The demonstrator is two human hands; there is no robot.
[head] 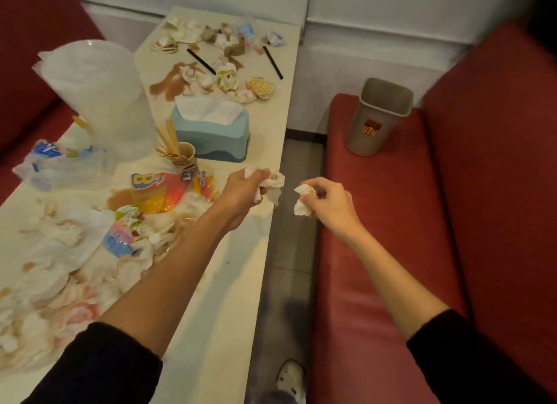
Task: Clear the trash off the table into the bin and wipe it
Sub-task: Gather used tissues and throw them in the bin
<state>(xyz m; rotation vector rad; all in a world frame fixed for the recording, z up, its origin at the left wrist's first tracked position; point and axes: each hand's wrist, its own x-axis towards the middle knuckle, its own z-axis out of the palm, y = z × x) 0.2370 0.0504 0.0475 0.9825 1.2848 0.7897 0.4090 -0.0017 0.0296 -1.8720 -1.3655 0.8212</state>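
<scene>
My left hand (241,189) is over the table's right edge, closed around a wad of crumpled white tissue (272,186). My right hand (328,201) hovers over the gap between table and bench, pinching a smaller crumpled tissue (303,206). The cream table (229,283) is strewn with stained tissues (60,283), wrappers (156,189) and brown spills (168,85). More crumpled paper (229,41) and two black straws (272,62) lie at the far end. A grey bin (378,117) stands upright on the red bench seat, beyond my right hand.
A blue tissue box (214,135) sits mid-table beside a paper cup of wooden sticks (180,155). A stack of clear plastic cups in a bag (99,96) stands at the left. Red benches (391,222) flank the table; my shoe (289,379) is on the floor between.
</scene>
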